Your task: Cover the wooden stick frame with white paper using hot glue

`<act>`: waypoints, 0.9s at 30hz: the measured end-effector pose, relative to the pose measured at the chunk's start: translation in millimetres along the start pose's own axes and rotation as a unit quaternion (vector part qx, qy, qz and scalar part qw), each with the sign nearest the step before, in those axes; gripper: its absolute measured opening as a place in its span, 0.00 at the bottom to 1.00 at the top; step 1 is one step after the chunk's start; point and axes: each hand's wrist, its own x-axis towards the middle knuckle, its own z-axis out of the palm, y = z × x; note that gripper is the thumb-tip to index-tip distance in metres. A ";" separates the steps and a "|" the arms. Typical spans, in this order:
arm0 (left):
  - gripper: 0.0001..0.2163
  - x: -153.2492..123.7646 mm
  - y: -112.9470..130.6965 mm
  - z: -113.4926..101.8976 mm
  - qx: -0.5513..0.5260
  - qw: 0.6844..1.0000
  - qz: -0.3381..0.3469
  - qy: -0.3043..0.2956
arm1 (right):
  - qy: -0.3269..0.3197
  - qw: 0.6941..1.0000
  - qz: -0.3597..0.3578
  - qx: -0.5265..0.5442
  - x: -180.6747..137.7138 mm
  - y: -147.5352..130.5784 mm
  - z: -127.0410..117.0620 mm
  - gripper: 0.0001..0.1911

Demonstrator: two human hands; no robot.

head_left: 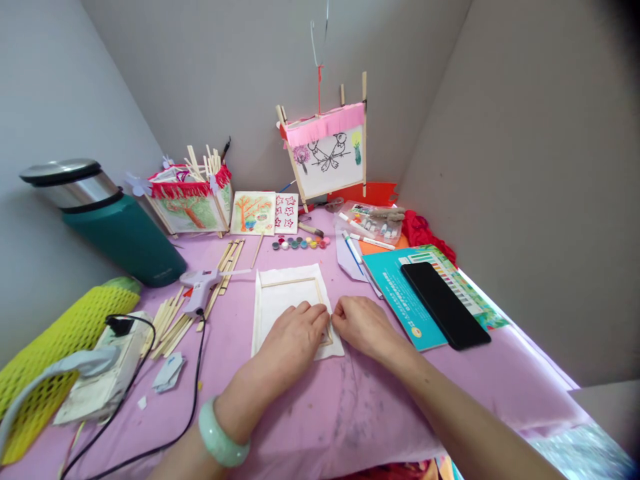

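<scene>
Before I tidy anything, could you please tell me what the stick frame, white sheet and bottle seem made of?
Stick frame: probably wood, matte, pale, straight-edged.
White sheet: paper or cloth, matte, wavy edges.
Bottle: likely metal, matte teal coating, shiny silvery collar.

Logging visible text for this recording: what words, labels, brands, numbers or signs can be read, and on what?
None can be read with certainty.
Turquoise booklet: white print, too small and blurred.
Green patterned sheet: chart-like markings, too small.
Teal bottle: faint mark near its base, too blurred.
</scene>
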 end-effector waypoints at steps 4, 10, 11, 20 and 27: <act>0.11 0.3 -0.2 -2.2 -0.006 1.000 0.004 -0.005 | 0.003 1.000 0.011 0.011 1.7 5.7 0.2 0.10; 0.13 -0.3 0.7 -2.0 -0.009 1.000 0.001 0.001 | 0.008 0.999 0.007 0.034 8.3 4.7 0.0 0.12; 0.13 -0.3 0.7 -1.7 -0.009 1.000 0.001 0.002 | 0.009 0.999 0.008 0.034 9.7 3.3 0.6 0.11; 0.11 -1.1 0.2 0.8 -0.006 1.000 0.000 0.005 | 0.010 0.999 0.022 0.044 14.4 -0.8 4.7 0.09; 0.13 0.6 -3.7 -2.4 -0.017 1.000 0.003 0.007 | 0.030 0.998 0.005 0.062 8.8 2.2 1.9 0.09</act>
